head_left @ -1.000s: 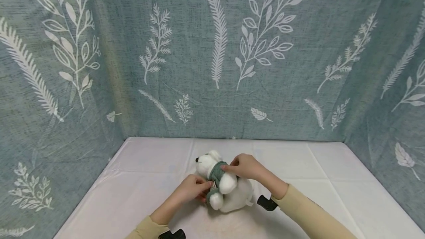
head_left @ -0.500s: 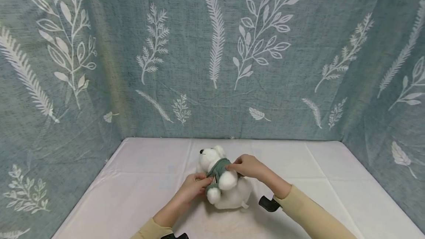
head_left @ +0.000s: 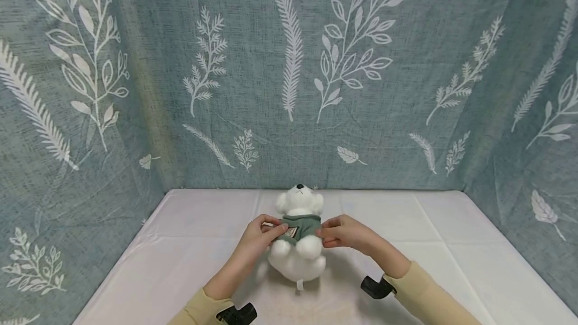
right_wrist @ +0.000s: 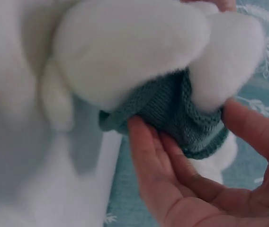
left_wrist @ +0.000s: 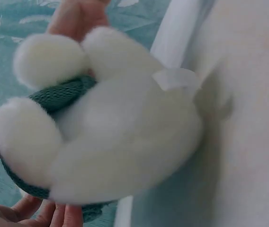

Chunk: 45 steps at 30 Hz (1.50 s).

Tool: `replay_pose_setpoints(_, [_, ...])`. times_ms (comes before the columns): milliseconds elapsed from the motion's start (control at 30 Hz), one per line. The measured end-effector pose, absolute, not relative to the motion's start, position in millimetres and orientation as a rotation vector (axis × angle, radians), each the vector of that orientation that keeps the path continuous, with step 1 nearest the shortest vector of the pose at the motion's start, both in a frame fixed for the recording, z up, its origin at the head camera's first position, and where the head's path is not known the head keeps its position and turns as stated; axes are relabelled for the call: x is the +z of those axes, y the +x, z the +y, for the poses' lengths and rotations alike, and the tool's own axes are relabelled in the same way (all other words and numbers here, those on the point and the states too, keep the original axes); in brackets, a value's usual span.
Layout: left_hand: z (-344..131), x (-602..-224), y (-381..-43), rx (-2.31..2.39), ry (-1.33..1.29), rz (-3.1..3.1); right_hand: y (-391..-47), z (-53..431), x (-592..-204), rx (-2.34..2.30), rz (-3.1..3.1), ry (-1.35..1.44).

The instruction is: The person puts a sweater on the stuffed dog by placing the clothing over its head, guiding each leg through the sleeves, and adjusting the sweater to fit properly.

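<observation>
The white plush toy (head_left: 308, 248), in a green sweater (head_left: 309, 224), is held nose-up over the white table (head_left: 203, 234); whether its base touches cannot be told. Its sweatered sides are pinched by the left hand (head_left: 260, 235) and right hand (head_left: 346, 234).

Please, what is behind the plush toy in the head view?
Behind the plush toy, the white tablecloth shows and, farther back, the leaf-patterned curtain. Whatever its body covers from here cannot be seen.

We see fluffy, matt plush on the toy (head_left: 295, 265), coarse knit in its sweater (head_left: 308, 223), woven-looking cloth in the curtain (head_left: 255, 89) and a smooth, creased tablecloth (head_left: 198, 234).
</observation>
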State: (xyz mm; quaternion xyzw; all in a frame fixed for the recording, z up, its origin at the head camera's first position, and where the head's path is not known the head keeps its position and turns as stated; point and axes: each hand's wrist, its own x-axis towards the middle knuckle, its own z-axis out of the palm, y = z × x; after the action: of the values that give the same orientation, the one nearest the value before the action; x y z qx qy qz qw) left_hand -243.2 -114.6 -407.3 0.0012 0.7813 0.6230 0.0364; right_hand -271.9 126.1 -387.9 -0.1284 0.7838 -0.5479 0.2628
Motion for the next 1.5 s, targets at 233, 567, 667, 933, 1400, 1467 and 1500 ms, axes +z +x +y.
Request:
replay_pose_setpoints(233, [-114.3, -396.7, -240.9, 1.806, 0.110, 2.557, -267.0, 127.7, -407.0, -1.644, 1.929, -0.366])
replay_pose_setpoints(567, [-99.4, -395.3, -235.3, 1.641, 0.370, 2.618, -258.1, 128.1, -441.3, -1.619, 1.848, -0.400])
replay_pose_setpoints(667, [-93.5, -396.6, -233.8, 1.600, 0.445, 2.617, -257.2, 130.9, -446.8, -1.607, 1.845, -0.392])
replay_pose_setpoints(933, [-86.4, -397.9, -232.8, 1.568, 0.515, 2.636, -254.0, 140.2, -444.6, -1.569, 1.842, -0.401])
replay_pose_setpoints(1400, [-124.5, -424.6, -271.3, 1.721, 0.228, 2.371, -236.6, 146.2, -390.1, -1.386, 2.235, -0.369])
replay_pose_setpoints(1467, [-126.8, -427.6, -272.3, 1.688, 0.295, 2.331, -233.7, 140.0, -388.8, -1.413, 2.212, -0.363])
replay_pose_setpoints(1500, [-127.5, -428.4, -272.6, 1.675, 0.329, 2.327, -232.5, 136.8, -388.5, -1.425, 2.207, -0.356])
